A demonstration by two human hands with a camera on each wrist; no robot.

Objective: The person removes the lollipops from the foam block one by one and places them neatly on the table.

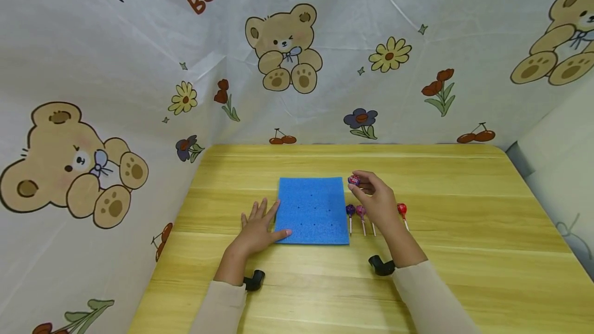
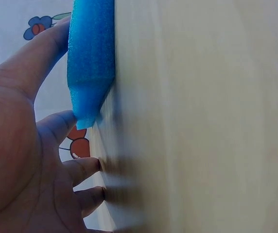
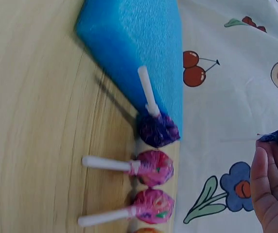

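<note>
A blue foam block (image 1: 312,210) with several small dark holes in its top lies on the table. My left hand (image 1: 254,231) rests at its left side with spread fingers, thumb on the near left corner; in the left wrist view the thumb and index finger touch the foam (image 2: 91,43). Over the block's right edge, my right hand (image 1: 378,202) pinches a lollipop (image 1: 354,180) by its wrapped, purple-and-red head. Beside the block lies a row of lollipops: a purple one (image 1: 350,210), a pink one (image 1: 361,211), others partly hidden by the right hand, and a red one (image 1: 402,209).
The wooden table (image 1: 464,220) meets a white cloth (image 1: 343,9) printed with bears and flowers at its back and left. Black wrist cameras sit on both wrists, the left camera (image 1: 254,280) and the right camera (image 1: 381,265) jutting inward.
</note>
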